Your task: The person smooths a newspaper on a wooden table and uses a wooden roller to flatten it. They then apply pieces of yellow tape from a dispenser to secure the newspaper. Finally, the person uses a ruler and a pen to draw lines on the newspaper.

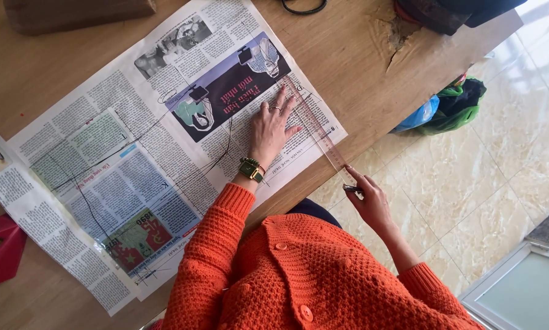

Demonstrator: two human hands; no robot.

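A newspaper (134, 165) lies spread on the wooden table (360, 55), with thin black lines drawn across it. My left hand (272, 125), with a ring and a green wristwatch, rests flat on the paper, fingers spread, its fingertips against a clear ruler (317, 131). The ruler runs diagonally along the paper's right edge and past the table edge. My right hand (367, 198) is off the table edge at the ruler's near end, pinching it with a fingertip while holding a small dark pen (352, 189). I wear an orange knitted cardigan.
A red pouch (3, 253) with a tape roll lies at the left edge. A brown object (73, 12) sits top left, a dark bag (451, 12) top right, a black loop (303, 7) between. Green and blue bags (448, 107) lie on the tiled floor.
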